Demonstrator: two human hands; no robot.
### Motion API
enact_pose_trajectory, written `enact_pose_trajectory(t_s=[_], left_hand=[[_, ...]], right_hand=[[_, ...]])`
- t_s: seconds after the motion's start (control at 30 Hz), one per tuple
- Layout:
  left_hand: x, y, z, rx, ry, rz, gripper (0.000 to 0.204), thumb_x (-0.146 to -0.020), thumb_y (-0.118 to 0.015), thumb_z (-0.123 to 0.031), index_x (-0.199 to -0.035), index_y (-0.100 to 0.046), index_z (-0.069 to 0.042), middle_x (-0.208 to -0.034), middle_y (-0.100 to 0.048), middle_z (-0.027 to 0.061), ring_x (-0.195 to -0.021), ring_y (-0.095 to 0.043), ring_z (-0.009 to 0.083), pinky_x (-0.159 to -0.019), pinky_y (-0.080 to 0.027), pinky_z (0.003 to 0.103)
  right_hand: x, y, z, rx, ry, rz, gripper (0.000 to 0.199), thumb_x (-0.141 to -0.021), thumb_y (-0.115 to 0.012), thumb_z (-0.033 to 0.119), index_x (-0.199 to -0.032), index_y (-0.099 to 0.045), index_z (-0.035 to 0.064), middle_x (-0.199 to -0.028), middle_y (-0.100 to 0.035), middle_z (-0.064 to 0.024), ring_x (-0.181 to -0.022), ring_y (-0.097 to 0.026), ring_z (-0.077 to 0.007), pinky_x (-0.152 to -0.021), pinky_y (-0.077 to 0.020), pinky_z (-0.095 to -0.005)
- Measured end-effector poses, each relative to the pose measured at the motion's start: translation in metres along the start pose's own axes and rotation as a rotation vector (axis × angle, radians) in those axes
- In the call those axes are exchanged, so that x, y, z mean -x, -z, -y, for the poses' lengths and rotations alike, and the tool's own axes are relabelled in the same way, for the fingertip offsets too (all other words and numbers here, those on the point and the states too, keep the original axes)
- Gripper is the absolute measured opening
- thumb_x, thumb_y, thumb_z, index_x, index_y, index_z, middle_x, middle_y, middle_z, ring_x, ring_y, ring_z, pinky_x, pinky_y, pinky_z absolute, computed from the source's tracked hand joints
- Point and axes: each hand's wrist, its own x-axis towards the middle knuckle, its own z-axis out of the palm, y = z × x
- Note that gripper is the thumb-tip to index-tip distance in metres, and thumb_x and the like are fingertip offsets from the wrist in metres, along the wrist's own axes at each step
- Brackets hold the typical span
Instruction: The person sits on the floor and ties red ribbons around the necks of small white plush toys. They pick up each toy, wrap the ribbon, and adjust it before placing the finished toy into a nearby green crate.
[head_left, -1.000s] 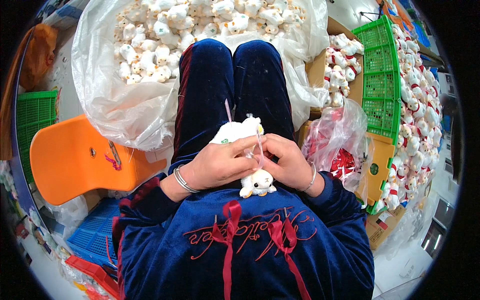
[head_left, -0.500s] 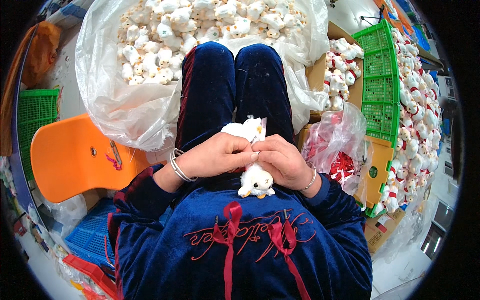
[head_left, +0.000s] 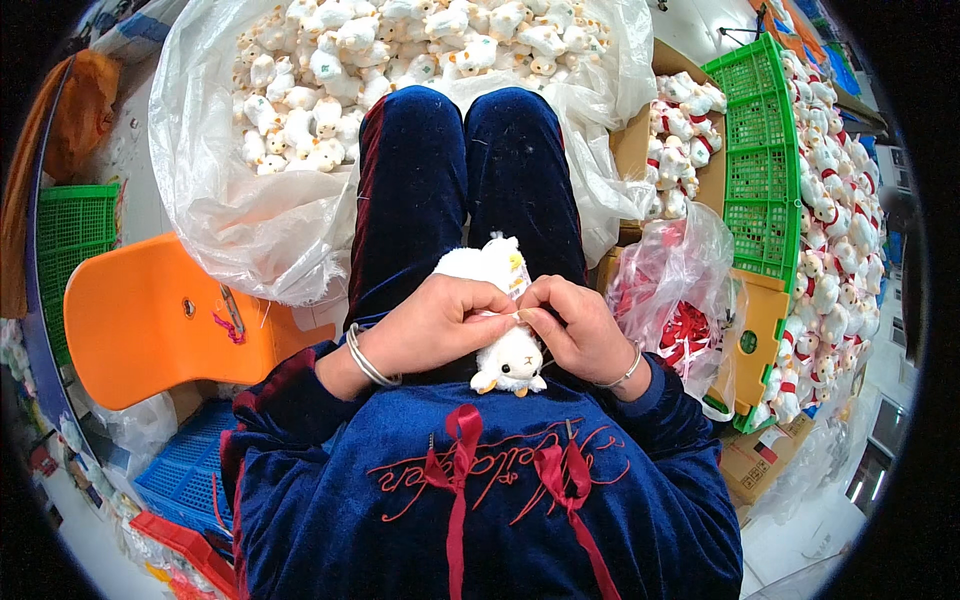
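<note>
**Left hand (head_left: pixel 455 312) and right hand (head_left: pixel 570 325) are meeting over a white plush toy (head_left: pixel 512 362)**

Nearest, we are wearing a blue velvet jacket (head_left: pixel 500 540) with red stitched lettering, and two dark red ribbons (head_left: pixel 461 440) are hanging down its front. Just beyond, the white plush toy is lying in our lap, its head pointing toward the jacket, its face turned up and its body reaching toward the knees. Our left hand is pinching at its neck with thumb and forefinger; our right hand is pinching there too, its fingertips nearly touching the left's. Between them we are gripping what looks like a pale strip (head_left: pixel 517 317), too small to tell more.

Farther out, an orange chair (head_left: pixel 150 320) is standing at our left, with a small metal tool (head_left: pixel 230 303) resting on it. At our right, a clear plastic bag (head_left: pixel 655 265) is holding red material. Past our knees, a white plastic sack (head_left: pixel 215 225) is spreading around a heap of plush toys (head_left: pixel 335 60). To its right, a cardboard box (head_left: pixel 632 150) and a green crate (head_left: pixel 760 160) are standing before more plush animals with red neckbands (head_left: pixel 835 230).
</note>
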Motion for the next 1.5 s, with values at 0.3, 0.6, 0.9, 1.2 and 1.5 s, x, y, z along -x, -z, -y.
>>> enact_pose_trajectory(t_s=[0.3,0.6,0.9,1.2,1.5], left_hand=[[-0.005,0.006,0.005,0.554,0.362,0.064,0.02,-0.101,-0.067,-0.023,-0.105,-0.073,-0.004,-0.085,-0.068,-0.0042,-0.068,-0.054,0.0022,-0.059,-0.041,0.019],[0.0,0.002,0.006,0.567,0.367,0.09,0.021,-0.102,-0.067,-0.023,-0.106,-0.073,-0.004,-0.08,-0.066,-0.0045,-0.064,-0.051,0.0015,-0.056,-0.039,0.018],[0.0,-0.004,0.0,0.578,0.292,0.01,0.011,-0.098,-0.07,-0.015,-0.102,-0.07,-0.004,-0.08,-0.065,-0.005,-0.066,-0.053,0.0003,-0.057,-0.041,0.018],[0.004,-0.01,-0.008,0.047,0.111,-0.098,0.011,-0.094,-0.072,-0.011,-0.098,-0.069,-0.002,-0.078,-0.063,-0.0044,-0.068,-0.052,0.0008,-0.059,-0.042,0.02],[0.01,-0.006,-0.007,-0.046,0.125,-0.049,0.013,-0.091,-0.075,-0.013,-0.096,-0.068,-0.002,-0.076,-0.063,-0.0025,-0.066,-0.051,0.0026,-0.057,-0.042,0.021]], right_hand=[[0.006,0.013,0.009,0.01,0.148,-0.177,0.014,-0.082,-0.079,0.002,-0.093,-0.068,0.0028,-0.091,-0.062,-0.0091,-0.078,-0.062,-0.0209,-0.066,-0.05,-0.0312],[-0.005,0.005,0.009,0.2,0.186,-0.089,0.018,-0.077,-0.084,0.012,-0.09,-0.071,0.0076,-0.085,-0.065,-0.0062,-0.073,-0.066,-0.0238,-0.064,-0.0493,-0.0346],[0.002,0.009,0.013,0.347,0.272,-0.147,0.017,-0.077,-0.079,0.009,-0.092,-0.072,0.0074,-0.09,-0.07,-0.006,-0.076,-0.068,-0.0235,-0.066,-0.0498,-0.0356],[0.005,0.006,0.026,0.269,0.196,-0.229,0.021,-0.074,-0.077,0.0,-0.093,-0.07,0.0015,-0.101,-0.067,-0.0112,-0.079,-0.067,-0.0264,-0.067,-0.0518,-0.0357],[0.013,0.023,0.033,0.159,0.089,-0.166,0.018,-0.076,-0.076,-0.001,-0.088,-0.063,0.0024,-0.099,-0.065,-0.0128,-0.085,-0.066,-0.0287,-0.073,-0.0529,-0.0362]])
